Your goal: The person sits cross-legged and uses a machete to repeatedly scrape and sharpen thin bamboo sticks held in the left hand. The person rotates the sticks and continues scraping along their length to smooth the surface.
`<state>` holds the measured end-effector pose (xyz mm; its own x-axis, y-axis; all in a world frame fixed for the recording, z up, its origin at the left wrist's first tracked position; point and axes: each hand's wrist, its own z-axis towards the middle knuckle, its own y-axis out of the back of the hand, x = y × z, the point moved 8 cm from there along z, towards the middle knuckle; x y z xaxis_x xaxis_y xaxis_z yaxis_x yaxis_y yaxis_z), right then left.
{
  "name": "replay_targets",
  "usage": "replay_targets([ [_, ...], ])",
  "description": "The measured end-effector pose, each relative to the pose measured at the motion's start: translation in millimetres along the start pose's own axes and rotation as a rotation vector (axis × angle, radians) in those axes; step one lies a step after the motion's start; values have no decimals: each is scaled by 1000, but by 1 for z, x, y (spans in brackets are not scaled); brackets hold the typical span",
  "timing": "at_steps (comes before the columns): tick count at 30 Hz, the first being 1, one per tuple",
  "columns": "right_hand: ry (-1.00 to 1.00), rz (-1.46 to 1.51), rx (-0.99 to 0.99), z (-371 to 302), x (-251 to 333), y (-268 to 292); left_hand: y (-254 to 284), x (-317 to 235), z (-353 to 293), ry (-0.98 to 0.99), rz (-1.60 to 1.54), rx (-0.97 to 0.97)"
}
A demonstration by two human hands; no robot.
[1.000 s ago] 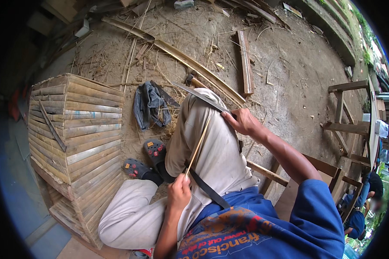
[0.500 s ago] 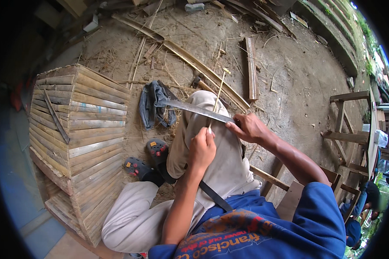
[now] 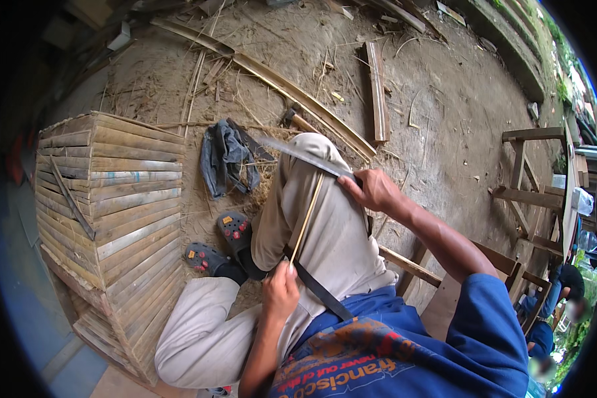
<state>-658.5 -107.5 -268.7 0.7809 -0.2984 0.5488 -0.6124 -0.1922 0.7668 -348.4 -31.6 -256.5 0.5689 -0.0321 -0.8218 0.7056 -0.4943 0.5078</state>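
My right hand [image 3: 376, 191] grips a long machete [image 3: 310, 158] near its handle end, and the fingers cover that handle. The blade lies across above my raised knee, pointing left. My left hand [image 3: 280, 288] is closed round the lower end of a thin bamboo strip [image 3: 308, 215] over my thigh. The strip slants up and right, its far end meeting the blade's edge close to my right hand. A black strap [image 3: 325, 295] crosses my lap below the strip.
At left stands a bamboo-slatted box [image 3: 136, 199]. Dark cloth [image 3: 229, 159] lies beyond my feet, near a wooden-handled tool [image 3: 303, 121]. A long split bamboo piece [image 3: 278, 81] and a plank [image 3: 377, 93] lie on the dirt. A wooden frame [image 3: 530, 192] stands right, with people behind it.
My left hand has drawn down and left toward my lap with the strip, more of which now shows below the blade. My right hand and the machete stay nearly in place.
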Motion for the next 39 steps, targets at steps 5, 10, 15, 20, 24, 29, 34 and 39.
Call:
replay_targets([
  [5,-1,57,22,1,-8,-6,69,39,-90,338,-67,-233],
  [10,134,156,28,-4,8,1,69,19,-46,238,-266,-240],
  [15,158,143,-38,-10,23,29,8,-54,73,-39,-200,-108],
  [20,120,-74,67,-19,22,15,-38,-79,138,-135,-114,-99],
  [24,92,-51,67,-17,13,-3,-43,-59,125,-139,-170,-93],
  [29,86,-19,-1,-12,2,-4,-35,-37,77,-62,-113,-30],
  [34,-16,27,3,-10,-14,-8,-9,-15,3,-18,-45,-2],
  [39,-65,145,74,-10,-21,-13,42,-4,-59,255,-83,-82],
])
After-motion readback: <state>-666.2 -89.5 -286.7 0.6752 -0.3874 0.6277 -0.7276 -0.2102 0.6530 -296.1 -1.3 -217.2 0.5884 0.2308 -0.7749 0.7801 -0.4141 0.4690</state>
